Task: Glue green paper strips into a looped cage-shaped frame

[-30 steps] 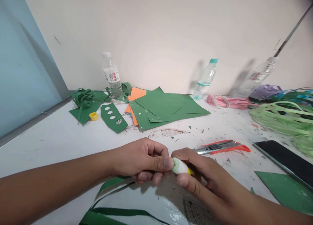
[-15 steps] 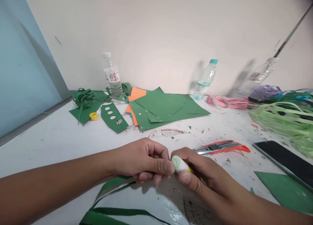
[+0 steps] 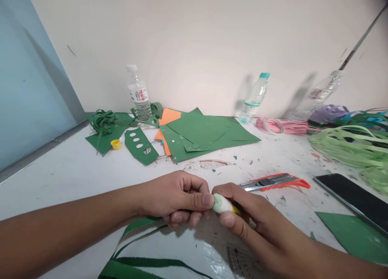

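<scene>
My right hand (image 3: 254, 218) is wrapped around a glue stick (image 3: 223, 204), with its white, green-tinted tip pointing left. My left hand (image 3: 184, 200) is closed, thumb pressed on the fingers, right by the glue tip. A green paper strip (image 3: 139, 226) runs up into the left hand from below; the pinched end is hidden by the fingers. More green strips (image 3: 151, 263) curl at the bottom edge. A yellow cap (image 3: 116, 144) lies on the table at the left. Partly under the right hand's shadow is a protractor (image 3: 242, 263).
Beyond my hands lie a red box cutter (image 3: 273, 183), a phone (image 3: 354, 198) and green paper sheets (image 3: 212, 135). Water bottles (image 3: 139, 97) stand by the wall. Pale green strips (image 3: 345, 145) and a tape roll (image 3: 273, 126) are at right. A punched green card (image 3: 141, 145) lies left.
The glue stick has tilted slightly and its tip has shifted a little left against the left thumb. Both hands otherwise stay in nearly the same place.
</scene>
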`<state>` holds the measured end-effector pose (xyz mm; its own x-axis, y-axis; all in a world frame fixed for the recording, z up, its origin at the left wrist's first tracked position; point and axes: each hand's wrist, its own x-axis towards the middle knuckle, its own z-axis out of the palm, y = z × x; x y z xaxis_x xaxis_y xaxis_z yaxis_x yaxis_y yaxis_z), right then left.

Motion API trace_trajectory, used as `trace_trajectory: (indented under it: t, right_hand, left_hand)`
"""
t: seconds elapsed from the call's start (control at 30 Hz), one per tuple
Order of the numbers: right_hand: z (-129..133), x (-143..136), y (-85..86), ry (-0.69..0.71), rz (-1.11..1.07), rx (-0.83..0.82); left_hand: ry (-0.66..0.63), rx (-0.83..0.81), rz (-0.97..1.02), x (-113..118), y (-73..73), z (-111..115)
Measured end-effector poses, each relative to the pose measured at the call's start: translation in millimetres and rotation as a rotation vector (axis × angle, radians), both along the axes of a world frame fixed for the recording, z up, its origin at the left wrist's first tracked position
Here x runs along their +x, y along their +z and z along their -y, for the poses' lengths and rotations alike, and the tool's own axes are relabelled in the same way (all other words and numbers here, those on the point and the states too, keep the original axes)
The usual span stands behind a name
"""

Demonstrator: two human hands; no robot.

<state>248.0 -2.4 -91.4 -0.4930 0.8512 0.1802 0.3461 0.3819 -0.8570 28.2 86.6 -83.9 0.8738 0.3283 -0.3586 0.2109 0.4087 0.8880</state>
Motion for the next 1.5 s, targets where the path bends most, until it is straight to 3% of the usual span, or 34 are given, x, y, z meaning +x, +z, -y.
trace_trajectory:
  t: [0.9,1.3,1.5]
  right_hand:
    - [1.5,0.9,4.8,0.013,0.06,0.035]
    - [3.4,0.8,3.8,-0.001,0.015,-0.055]
    - [-0.4,1.7,-2.6,-0.175,-0.051,-0.058]
  left_hand:
    - [-0.013,-0.006,0.01,0.1,-3.3,-2.0]
    - [0.033,0.062,0.022,-0.1,-3.3,1.6]
    - [-0.043,-0.042,0.136,-5.5,-7.6,-8.3]
